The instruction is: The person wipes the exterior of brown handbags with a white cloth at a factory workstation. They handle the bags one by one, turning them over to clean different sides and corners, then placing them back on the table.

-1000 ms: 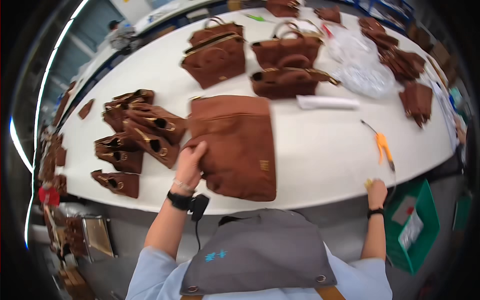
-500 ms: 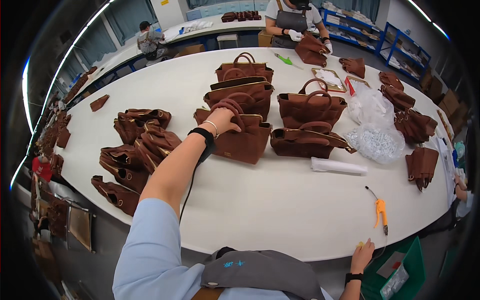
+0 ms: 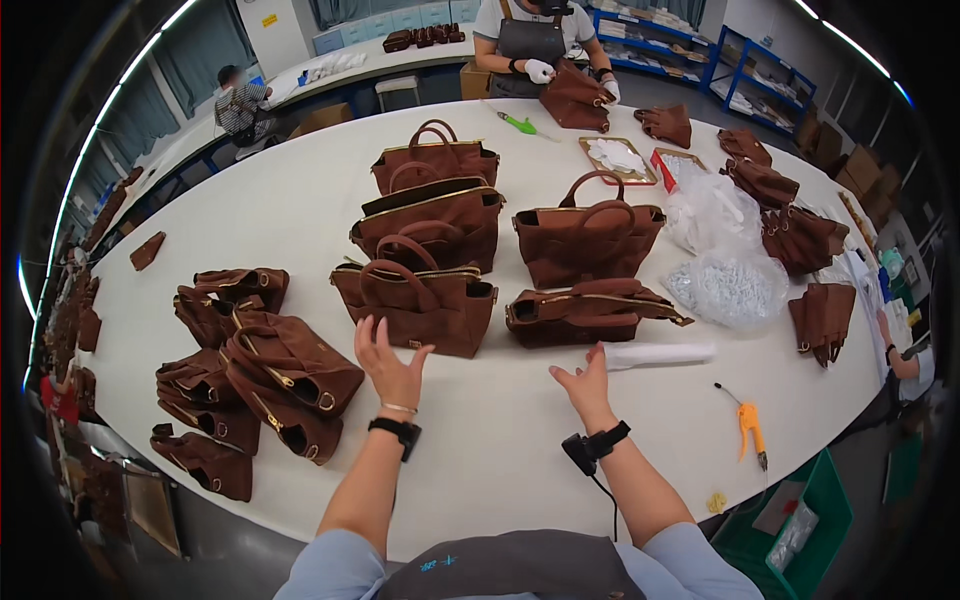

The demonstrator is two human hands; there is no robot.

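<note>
Left hand (image 3: 388, 362): I see it open, empty, frame centre, just below nearest brown handbag (image 3: 418, 303).
Right hand (image 3: 583, 380): open, empty, beside white roll (image 3: 658, 355).

A pile of folded brown bags (image 3: 250, 370) is seen at the left of the white table (image 3: 250, 220). Clear plastic bags (image 3: 725, 285) lie at centre right, with an orange-handled tool (image 3: 750, 425) lower right. A green bin (image 3: 800, 520) sits below the table edge. At the top, a person in an apron (image 3: 535, 30) is shown handling a brown bag (image 3: 578, 98).
</note>
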